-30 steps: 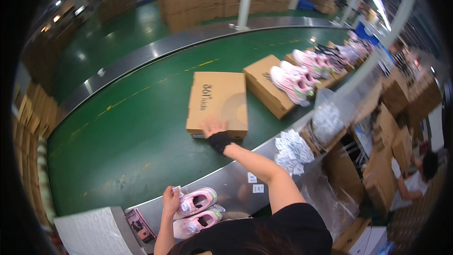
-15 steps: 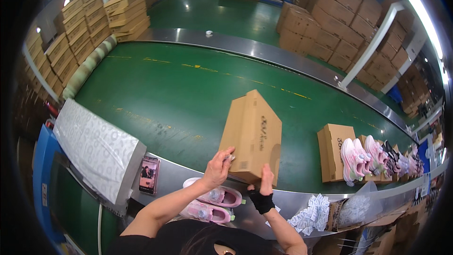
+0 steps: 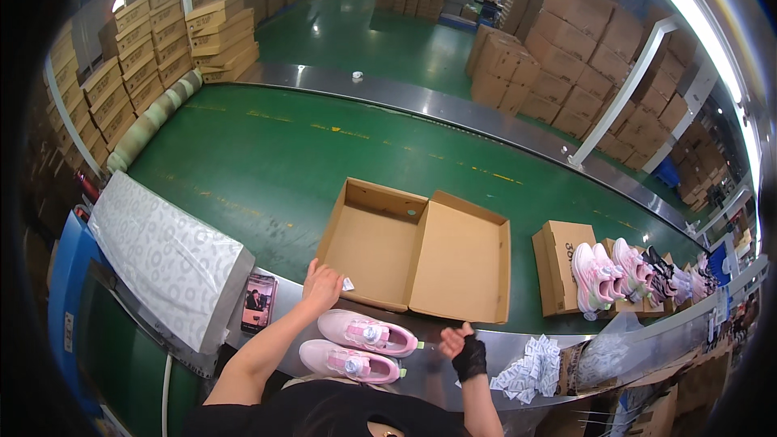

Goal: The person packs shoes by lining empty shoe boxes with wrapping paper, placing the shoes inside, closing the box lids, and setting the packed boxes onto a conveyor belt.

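On the green belt in front of me lies a brown cardboard shoe box [image 3: 374, 244], opened, its lid [image 3: 461, 257] folded out to the right; both halves look bare inside. At the box's near left corner my left hand [image 3: 322, 286] is closed with a small white packet [image 3: 348, 284] at its fingertips. My right hand [image 3: 463, 350], in a black fingerless glove, hovers below the lid's near edge, fingers loosely apart and holding nothing. Between my forearms, on the metal ledge, sit two pink sneakers [image 3: 366, 333], side by side, toes to the left.
Left of the shoes are a phone [image 3: 258, 304] and a stack of patterned white paper [image 3: 166, 259]. To the right lie a pile of small white packets [image 3: 530, 368] and a row of shoe boxes [image 3: 558, 275] with sneakers on top. Cartons [image 3: 579, 57] are stacked beyond the belt.
The closed box, held tilted between both hands, now lies opened flat on the belt. My left hand has moved left; my right has let go and drawn back toward me.
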The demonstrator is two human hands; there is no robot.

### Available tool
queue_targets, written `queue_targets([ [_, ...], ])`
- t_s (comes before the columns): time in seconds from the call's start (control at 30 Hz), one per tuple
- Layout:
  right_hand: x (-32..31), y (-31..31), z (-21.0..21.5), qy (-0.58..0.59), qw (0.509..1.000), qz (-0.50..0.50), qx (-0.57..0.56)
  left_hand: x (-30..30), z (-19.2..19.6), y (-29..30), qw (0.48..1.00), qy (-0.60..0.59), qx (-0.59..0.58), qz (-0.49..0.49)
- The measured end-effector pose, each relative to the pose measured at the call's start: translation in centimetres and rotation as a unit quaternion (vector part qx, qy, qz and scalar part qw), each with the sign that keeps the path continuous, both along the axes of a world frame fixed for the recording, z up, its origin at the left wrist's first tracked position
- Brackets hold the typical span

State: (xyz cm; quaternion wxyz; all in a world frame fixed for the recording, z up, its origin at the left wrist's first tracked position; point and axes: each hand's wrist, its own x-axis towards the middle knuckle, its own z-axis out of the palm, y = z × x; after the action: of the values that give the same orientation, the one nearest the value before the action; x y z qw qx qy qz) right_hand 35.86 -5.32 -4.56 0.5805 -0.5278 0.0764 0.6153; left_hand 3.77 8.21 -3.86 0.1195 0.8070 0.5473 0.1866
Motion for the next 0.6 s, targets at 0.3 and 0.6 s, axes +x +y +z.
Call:
queue_targets([
  [0.3, -4.8, -2.8, 31.2, -0.103, 0.777, 0.149, 0.603, -0.6, 1.9, -4.0, 0.964, -0.223, 0.140, -0.025],
  [0.6, -9.5, -2.1, 38.2, 0.092, 0.428, 0.429, 0.790, -9.2, 1.2, -7.4, 0.920, -0.339, 0.006, 0.194],
])
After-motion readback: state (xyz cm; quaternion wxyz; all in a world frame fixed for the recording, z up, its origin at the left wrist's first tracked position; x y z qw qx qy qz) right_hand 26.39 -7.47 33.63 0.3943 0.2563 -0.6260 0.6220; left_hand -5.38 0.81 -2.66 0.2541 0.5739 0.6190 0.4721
